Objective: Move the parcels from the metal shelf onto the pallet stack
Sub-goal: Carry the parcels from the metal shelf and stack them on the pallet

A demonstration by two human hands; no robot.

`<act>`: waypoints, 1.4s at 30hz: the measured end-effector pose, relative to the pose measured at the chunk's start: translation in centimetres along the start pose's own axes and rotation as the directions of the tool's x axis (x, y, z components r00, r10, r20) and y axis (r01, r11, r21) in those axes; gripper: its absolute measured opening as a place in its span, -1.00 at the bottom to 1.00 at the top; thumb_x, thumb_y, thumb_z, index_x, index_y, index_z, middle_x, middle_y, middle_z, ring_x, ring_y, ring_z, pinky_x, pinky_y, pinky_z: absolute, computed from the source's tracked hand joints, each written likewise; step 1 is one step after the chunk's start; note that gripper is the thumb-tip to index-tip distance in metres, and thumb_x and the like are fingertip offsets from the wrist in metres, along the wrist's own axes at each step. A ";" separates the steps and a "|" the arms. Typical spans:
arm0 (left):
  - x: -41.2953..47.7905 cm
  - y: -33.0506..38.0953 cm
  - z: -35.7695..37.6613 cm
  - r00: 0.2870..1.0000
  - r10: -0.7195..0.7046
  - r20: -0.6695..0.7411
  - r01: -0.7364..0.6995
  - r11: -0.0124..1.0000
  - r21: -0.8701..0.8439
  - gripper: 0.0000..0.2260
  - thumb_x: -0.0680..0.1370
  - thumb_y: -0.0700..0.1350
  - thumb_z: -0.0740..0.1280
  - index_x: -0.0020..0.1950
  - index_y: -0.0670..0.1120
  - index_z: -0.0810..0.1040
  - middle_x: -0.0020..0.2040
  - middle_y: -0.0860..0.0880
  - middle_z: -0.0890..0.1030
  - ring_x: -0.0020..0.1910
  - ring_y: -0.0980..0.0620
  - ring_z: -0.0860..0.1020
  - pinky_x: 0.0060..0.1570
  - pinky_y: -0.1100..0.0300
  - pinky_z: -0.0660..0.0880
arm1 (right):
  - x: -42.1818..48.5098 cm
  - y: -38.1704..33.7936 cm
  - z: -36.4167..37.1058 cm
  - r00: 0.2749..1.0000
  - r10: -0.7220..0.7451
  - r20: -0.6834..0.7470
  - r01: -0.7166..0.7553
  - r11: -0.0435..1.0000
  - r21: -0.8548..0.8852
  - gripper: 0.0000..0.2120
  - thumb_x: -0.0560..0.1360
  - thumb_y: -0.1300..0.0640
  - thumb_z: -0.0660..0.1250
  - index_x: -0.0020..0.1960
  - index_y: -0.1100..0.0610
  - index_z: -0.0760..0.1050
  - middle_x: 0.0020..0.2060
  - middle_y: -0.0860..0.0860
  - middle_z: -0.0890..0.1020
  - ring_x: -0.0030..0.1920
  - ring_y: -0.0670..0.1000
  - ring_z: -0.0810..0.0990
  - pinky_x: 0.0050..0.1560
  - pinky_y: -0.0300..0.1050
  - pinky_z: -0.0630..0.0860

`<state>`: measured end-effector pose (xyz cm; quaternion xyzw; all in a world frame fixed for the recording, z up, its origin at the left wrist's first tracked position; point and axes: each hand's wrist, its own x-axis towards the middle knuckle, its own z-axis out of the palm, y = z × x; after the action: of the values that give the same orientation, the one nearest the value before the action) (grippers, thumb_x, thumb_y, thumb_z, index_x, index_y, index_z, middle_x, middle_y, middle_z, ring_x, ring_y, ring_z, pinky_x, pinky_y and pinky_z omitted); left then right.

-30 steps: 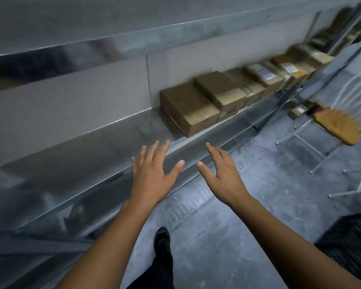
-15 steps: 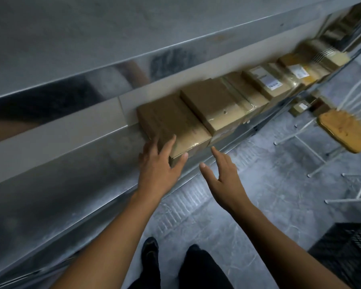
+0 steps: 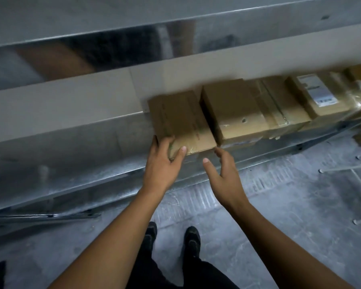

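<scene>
— One parcel is in work now. Where does it stand?

— The leftmost parcel is on the metal shelf, at the end of the row, with its near side close to the front edge of the shelf. A dark gap separates it from the second parcel.

— And the hands?

— The left hand grips the near left corner: the thumb lies on top and the fingers are curled round the side. The right hand is spread and holds nothing. Its fingertips are just beside the near right corner, but I cannot tell if they touch it.

— So what can go wrong?

— I think the parcel is held by one corner only. If it is pulled out like this, it can turn around that corner, slide over the edge and fall to the floor. Also the gap on the right is narrow, so the right fingers may push the second parcel and disturb the labelled parcels beyond it.

— And the pallet stack?

— It is not in view, so I cannot judge the way to it.
</scene>
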<state>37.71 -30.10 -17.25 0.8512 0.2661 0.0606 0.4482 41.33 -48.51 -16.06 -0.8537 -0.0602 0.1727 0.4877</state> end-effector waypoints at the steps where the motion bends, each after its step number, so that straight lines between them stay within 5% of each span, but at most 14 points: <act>1: -0.1 0.0 0.2 1.000 0.007 -0.028 -0.008 1.000 -0.016 -0.57 0.60 0.29 0.30 0.42 0.18 0.44 0.47 0.04 0.43 0.41 0.00 0.46 0.27 0.10 0.43 | 0.3 0.2 -0.1 1.000 0.011 -0.004 -0.011 0.999 0.035 -0.44 0.63 -0.25 0.28 0.54 -0.05 0.30 0.45 -0.15 0.39 0.41 -0.18 0.36 0.32 -0.24 0.32; 6: -0.9 -0.9 0.4 0.995 0.003 -0.097 -0.010 0.998 -0.069 -0.66 0.62 0.23 0.34 0.33 0.14 0.48 0.39 0.09 0.48 0.27 0.15 0.47 0.14 0.19 0.39 | 1.5 0.4 -0.2 0.996 0.072 0.051 -0.081 0.978 0.191 -0.41 0.58 -0.29 0.32 0.49 -0.12 0.23 0.49 -0.14 0.37 0.47 -0.09 0.36 0.40 -0.08 0.31; 13: -2.5 -1.4 0.8 0.987 -0.044 -0.152 0.028 0.994 -0.107 -0.72 0.62 0.19 0.36 0.29 0.18 0.49 0.38 0.13 0.46 0.20 0.32 0.41 0.01 0.49 0.30 | 3.5 0.1 0.4 0.988 0.082 0.130 -0.105 0.979 0.177 -0.32 0.56 -0.35 0.30 0.53 -0.01 0.32 0.46 -0.07 0.43 0.45 -0.01 0.45 0.44 0.02 0.40; 16: -3.3 -1.7 0.5 0.988 -0.053 -0.144 0.036 0.992 -0.120 -0.70 0.62 0.17 0.36 0.32 0.15 0.50 0.38 0.12 0.46 0.26 0.25 0.44 0.07 0.50 0.29 | 3.8 -0.3 0.9 0.987 0.058 0.150 -0.076 0.990 0.121 -0.35 0.55 -0.38 0.31 0.48 -0.01 0.39 0.39 -0.07 0.45 0.35 -0.06 0.48 0.32 -0.05 0.42; 20: -5.1 -1.9 0.0 0.985 -0.083 -0.151 0.051 0.978 -0.203 -0.68 0.59 0.24 0.34 0.29 0.17 0.52 0.34 0.16 0.48 0.33 0.22 0.46 0.16 0.37 0.37 | 3.7 -1.2 1.6 0.986 0.058 0.158 -0.079 0.989 0.129 -0.53 0.54 -0.37 0.35 0.16 -0.02 0.42 0.03 -0.10 0.58 0.04 -0.13 0.58 -0.07 -0.19 0.43; 24: -8.1 -2.3 -1.5 0.962 -0.111 -0.250 0.041 0.962 -0.271 -0.67 0.52 0.32 0.30 0.24 0.27 0.52 0.31 0.20 0.49 0.31 0.34 0.44 0.19 0.52 0.31 | 1.9 -2.3 3.0 0.983 0.052 0.177 -0.073 0.991 0.115 -0.46 0.54 -0.34 0.40 0.07 0.13 0.35 -0.09 -0.03 0.50 -0.09 -0.03 0.54 -0.12 -0.09 0.44; 28: -10.8 -4.7 -5.0 0.907 -0.182 -0.379 0.042 0.937 -0.348 -0.60 0.57 0.21 0.35 0.40 0.27 0.46 0.36 0.27 0.41 0.34 0.43 0.39 0.22 0.60 0.28 | -0.7 -4.4 6.5 0.968 -0.006 0.250 -0.027 0.991 0.129 -0.52 0.53 -0.26 0.47 0.15 0.06 0.38 0.09 0.06 0.62 0.10 0.04 0.65 0.14 0.08 0.60; 32: -13.4 -8.1 -10.5 0.833 -0.256 -0.490 0.040 0.912 -0.408 -0.51 0.60 0.10 0.42 0.50 0.27 0.38 0.42 0.24 0.41 0.38 0.40 0.39 0.27 0.50 0.34 | -4.1 -7.4 11.9 0.927 -0.107 0.359 0.062 0.989 0.135 -0.44 0.53 -0.16 0.51 0.40 -0.03 0.39 0.32 0.07 0.59 0.33 0.05 0.60 0.39 0.14 0.52; 42: -26.0 -17.9 -24.7 0.588 -0.394 -0.707 0.016 0.879 -0.477 -0.49 0.61 0.05 0.44 0.53 0.20 0.40 0.31 0.27 0.43 0.29 0.39 0.47 0.20 0.46 0.42 | -17.5 -15.6 27.4 0.796 -0.309 0.521 0.307 0.947 0.093 -0.38 0.53 -0.17 0.50 0.51 -0.06 0.39 0.33 0.04 0.51 0.32 0.00 0.56 0.40 0.13 0.51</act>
<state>0.02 -17.10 -13.40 0.5813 0.5144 0.4296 0.4615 16.29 -22.91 -11.35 -0.7507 -0.3297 0.3195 0.4751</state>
